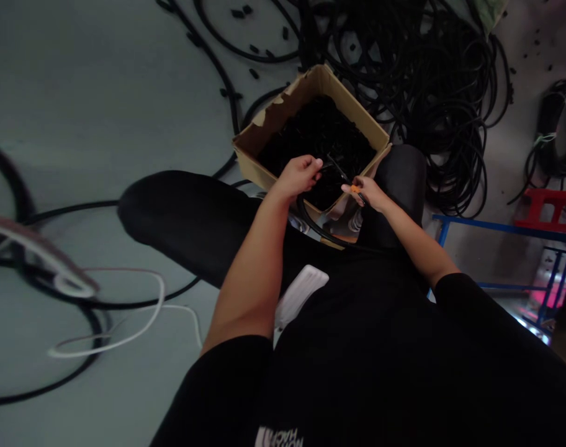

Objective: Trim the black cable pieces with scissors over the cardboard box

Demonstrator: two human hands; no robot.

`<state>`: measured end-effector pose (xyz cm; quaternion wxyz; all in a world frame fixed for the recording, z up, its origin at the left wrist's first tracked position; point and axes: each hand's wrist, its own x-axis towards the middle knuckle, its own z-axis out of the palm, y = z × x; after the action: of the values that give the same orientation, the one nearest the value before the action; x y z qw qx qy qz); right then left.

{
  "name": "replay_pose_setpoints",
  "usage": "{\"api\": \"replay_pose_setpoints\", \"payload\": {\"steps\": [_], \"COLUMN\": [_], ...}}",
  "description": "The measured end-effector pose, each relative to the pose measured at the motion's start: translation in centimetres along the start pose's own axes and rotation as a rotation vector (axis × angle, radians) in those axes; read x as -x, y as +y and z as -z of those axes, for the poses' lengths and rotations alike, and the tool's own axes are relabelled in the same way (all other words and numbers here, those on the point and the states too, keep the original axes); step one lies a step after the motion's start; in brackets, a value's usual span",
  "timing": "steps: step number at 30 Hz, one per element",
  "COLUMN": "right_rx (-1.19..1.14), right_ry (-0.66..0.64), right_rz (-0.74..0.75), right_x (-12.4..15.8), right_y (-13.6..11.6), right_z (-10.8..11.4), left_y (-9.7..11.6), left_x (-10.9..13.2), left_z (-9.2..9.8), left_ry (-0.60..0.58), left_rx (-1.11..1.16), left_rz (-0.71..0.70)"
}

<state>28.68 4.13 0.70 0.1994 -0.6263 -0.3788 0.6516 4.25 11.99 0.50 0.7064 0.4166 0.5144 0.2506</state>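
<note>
A cardboard box (376, 127) with torn upper edges stands between my knees, filled with small black pieces (320, 127). Over its near side, my left hand (302, 175) is closed, pinching a short dark end that looks like black hose. A thick black hose (311, 223) curves down from just under that hand toward my lap. My right hand (365, 191) is wrapped round a thin tool (341, 171) with an orange-and-black handle and a long dark blade. The blade points up and left across the box, close to my left fingertips. Its exact kind is too dim to make out.
Tangled black hoses (413, 81) lie heaped beyond the box, and small black pieces are scattered over the floor. At the right are a coiled hose (557, 130), a red plastic stool (550, 208) and a blue metal frame (497, 228). A white cord (159, 298) lies at the left.
</note>
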Motion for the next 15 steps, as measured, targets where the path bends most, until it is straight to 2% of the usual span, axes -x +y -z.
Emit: {"api": "replay_pose_setpoints", "payload": {"steps": [4, 10, 12, 15], "right_rx": [0.075, 0.093, 0.117, 0.137], "right_ry": [0.05, -0.007, -0.008, -0.001], "right_rz": [-0.021, 0.027, 0.035, 0.034], "right_x": [-0.3, -0.8, -0.9, -1.0], "right_y": [0.3, 0.5, 0.6, 1.1], "right_z": [0.0, 0.5, 0.8, 1.0], "left_y": [0.4, 0.3, 0.0, -0.3], "left_x": [0.2, 0.2, 0.0, -0.4], "left_z": [0.3, 1.2, 1.4, 1.5], "left_ry": [-0.006, -0.224, -0.223, -0.132], "left_rx": [-0.012, 0.023, 0.042, 0.109], "left_rz": [0.057, 0.119, 0.135, 0.129]}}
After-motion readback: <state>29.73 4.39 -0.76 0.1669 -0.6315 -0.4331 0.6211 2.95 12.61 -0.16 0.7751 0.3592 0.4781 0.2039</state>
